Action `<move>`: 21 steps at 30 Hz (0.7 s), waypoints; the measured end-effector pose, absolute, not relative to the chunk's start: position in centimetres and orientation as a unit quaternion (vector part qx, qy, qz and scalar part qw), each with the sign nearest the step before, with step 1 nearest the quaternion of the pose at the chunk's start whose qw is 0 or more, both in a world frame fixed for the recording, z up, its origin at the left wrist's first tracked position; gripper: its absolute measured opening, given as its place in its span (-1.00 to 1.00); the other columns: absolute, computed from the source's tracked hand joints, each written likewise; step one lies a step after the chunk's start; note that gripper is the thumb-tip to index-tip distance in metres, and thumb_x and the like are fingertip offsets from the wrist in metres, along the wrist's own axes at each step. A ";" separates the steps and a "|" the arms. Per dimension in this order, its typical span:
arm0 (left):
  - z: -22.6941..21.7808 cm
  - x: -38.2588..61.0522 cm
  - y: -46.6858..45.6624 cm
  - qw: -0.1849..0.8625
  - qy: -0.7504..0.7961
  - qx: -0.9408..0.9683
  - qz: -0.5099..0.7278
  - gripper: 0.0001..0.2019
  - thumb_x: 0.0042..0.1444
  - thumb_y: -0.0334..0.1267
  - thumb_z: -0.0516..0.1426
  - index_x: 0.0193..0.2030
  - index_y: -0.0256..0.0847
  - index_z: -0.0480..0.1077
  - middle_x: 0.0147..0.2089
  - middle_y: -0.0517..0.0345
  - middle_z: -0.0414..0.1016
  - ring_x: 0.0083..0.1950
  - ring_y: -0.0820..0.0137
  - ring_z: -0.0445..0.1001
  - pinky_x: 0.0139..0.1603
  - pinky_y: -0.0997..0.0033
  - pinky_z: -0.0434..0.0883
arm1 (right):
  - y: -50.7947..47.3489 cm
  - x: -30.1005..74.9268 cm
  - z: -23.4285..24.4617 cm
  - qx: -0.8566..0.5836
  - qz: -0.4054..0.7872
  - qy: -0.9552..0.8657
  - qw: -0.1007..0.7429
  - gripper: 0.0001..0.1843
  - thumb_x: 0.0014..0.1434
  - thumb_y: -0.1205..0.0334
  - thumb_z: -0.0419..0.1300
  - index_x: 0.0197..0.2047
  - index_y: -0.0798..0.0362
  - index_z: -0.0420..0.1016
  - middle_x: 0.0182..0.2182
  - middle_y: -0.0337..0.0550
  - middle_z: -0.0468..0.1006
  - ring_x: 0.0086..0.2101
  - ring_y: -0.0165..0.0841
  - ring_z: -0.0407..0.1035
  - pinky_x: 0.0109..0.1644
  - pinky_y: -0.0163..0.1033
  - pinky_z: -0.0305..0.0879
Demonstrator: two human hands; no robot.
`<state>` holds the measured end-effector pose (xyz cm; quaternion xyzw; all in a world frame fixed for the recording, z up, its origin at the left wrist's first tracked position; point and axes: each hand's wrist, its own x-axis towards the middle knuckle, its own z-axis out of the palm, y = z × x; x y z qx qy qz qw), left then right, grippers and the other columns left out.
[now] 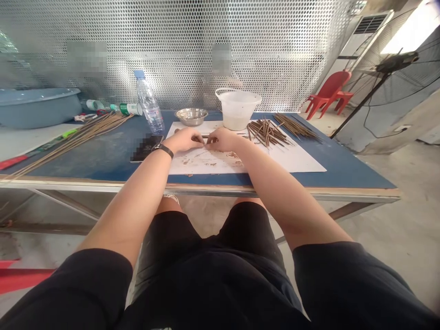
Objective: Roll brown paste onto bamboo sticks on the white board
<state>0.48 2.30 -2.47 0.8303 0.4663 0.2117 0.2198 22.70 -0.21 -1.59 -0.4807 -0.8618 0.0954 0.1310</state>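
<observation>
My left hand (188,139) and my right hand (221,139) are close together over a white board (292,160). Fingers and thumb are pinched together on each hand, and whatever lies between the fingertips is too small to make out. Brown crumbs (233,156) are scattered on the board below and in front of my hands. Right of my right hand, a loose pile of thin brown sticks (270,134) rests on the board. A few more thin sticks lie just behind my hands, partly hidden by them.
Behind my hands stand a metal bowl (191,116) and a white plastic bucket (239,109). A water bottle (150,104) and a phone (147,149) are to the left. Long sticks (79,137) lie farther left near a blue basin (37,107). Another stick bundle (297,126) sits right.
</observation>
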 end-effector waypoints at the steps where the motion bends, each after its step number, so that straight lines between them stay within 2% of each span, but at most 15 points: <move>1: -2.5 0.4 2.3 0.211 0.471 0.831 0.205 -0.81 0.02 -0.07 0.46 -0.26 -0.06 0.72 -0.16 0.03 0.75 -0.09 0.06 0.62 0.09 0.09 0.48 | -0.2 22.7 -1.6 -0.480 0.096 -0.863 0.128 -0.73 0.35 0.06 0.41 -0.03 0.05 0.80 -0.07 0.00 0.79 -0.15 -0.19 0.57 -0.14 -0.19 0.30; 9: -3.0 -0.5 3.3 0.196 0.468 0.837 0.205 -0.79 0.05 -0.07 0.38 -0.20 -0.06 0.70 -0.13 0.04 0.75 -0.10 0.12 0.62 0.00 0.15 0.47 | -0.3 24.2 -0.6 -0.524 0.080 -0.840 0.113 -0.97 0.20 0.27 0.49 -0.28 0.03 0.76 -0.22 0.03 0.78 -0.20 -0.12 0.58 -0.14 -0.11 0.39; 13: -2.7 -0.4 2.8 0.198 0.468 0.839 0.193 -0.79 0.06 -0.04 0.38 -0.21 -0.05 0.71 -0.11 0.02 0.76 -0.08 0.11 0.64 0.01 0.16 0.47 | -0.4 26.1 0.0 -0.555 0.084 -0.825 0.074 -0.80 0.05 0.26 0.61 -0.44 0.01 0.68 -0.33 0.04 0.73 -0.29 -0.06 0.55 -0.15 0.01 0.44; 15: -2.4 -0.2 2.3 0.203 0.473 0.838 0.182 -0.78 0.05 -0.03 0.39 -0.21 -0.04 0.71 -0.12 0.02 0.76 -0.09 0.10 0.64 -0.01 0.17 0.47 | -0.3 26.5 0.1 -0.570 0.091 -0.815 0.058 -0.76 0.04 0.16 0.65 -0.39 0.02 0.71 -0.30 0.08 0.73 -0.26 0.01 0.58 -0.10 0.07 0.47; 17: -2.0 0.1 1.9 0.208 0.483 0.833 0.170 -0.77 0.04 -0.02 0.40 -0.21 -0.04 0.72 -0.12 0.02 0.76 -0.10 0.10 0.63 -0.04 0.17 0.47 | -0.2 26.2 0.0 -0.582 0.090 -0.806 0.064 -0.62 0.10 -0.08 0.62 -0.25 0.06 0.76 -0.20 0.17 0.74 -0.15 0.12 0.61 -0.02 0.13 0.48; 19: -1.8 0.3 1.7 0.206 0.491 0.831 0.164 -0.75 0.04 0.01 0.41 -0.19 -0.04 0.73 -0.11 0.02 0.76 -0.10 0.08 0.62 -0.05 0.16 0.46 | 0.1 25.3 -0.5 -0.590 0.067 -0.799 0.097 -0.40 0.28 -0.32 0.44 -0.07 0.12 0.77 -0.04 0.28 0.74 -0.01 0.19 0.60 0.07 0.14 0.47; 21: -1.7 0.3 1.7 0.201 0.495 0.829 0.167 -0.72 0.06 0.05 0.39 -0.18 -0.04 0.73 -0.10 0.02 0.75 -0.10 0.07 0.61 -0.06 0.16 0.43 | 0.5 24.2 -1.3 -0.595 0.025 -0.793 0.128 -0.26 0.47 -0.38 0.18 0.11 0.19 0.73 0.12 0.39 0.69 0.14 0.23 0.56 0.18 0.13 0.44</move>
